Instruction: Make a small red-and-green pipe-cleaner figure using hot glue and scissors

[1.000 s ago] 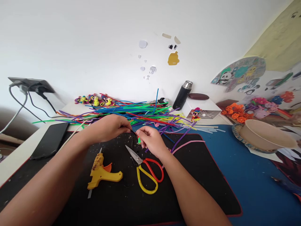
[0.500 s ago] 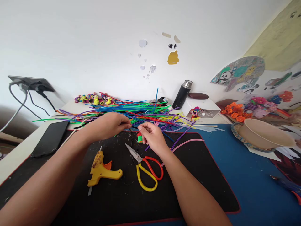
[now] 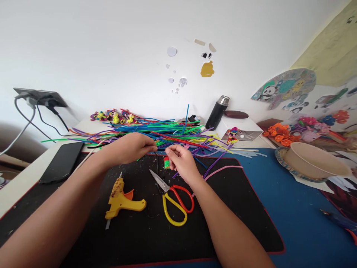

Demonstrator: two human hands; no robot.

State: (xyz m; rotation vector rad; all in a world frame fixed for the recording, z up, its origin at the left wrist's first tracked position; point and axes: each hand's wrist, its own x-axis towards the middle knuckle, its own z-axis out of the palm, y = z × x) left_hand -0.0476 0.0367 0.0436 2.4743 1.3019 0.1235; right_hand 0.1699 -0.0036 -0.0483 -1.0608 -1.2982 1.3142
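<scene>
My left hand (image 3: 134, 148) pinches with thumb and forefinger over the back of the mat. A thin black pipe cleaner (image 3: 157, 160) shows just below those fingertips. Close by on the right, my right hand (image 3: 181, 160) is closed in a pinch too, and whatever its fingertips hold is too small to make out. A small red and green fuzzy piece (image 3: 167, 163) lies beside the right fingers. Below the hands are scissors (image 3: 170, 199) with one red and one yellow handle, blades slightly apart. A yellow hot glue gun (image 3: 122, 201) rests on its side beneath my left forearm.
Many coloured pipe cleaners (image 3: 167, 128) are heaped along the wall. Several small fuzzy figures (image 3: 113, 116) sit behind them. A phone (image 3: 61, 162) lies left, a black flask (image 3: 217, 112) stands at the back, and a beige bowl (image 3: 315, 160) is at right on the blue tabletop (image 3: 267, 186).
The short black stretch that showed between my fingertips is no longer visible there. Both hands keep nearly the same place, still pinched; the whole view has shifted slightly.
</scene>
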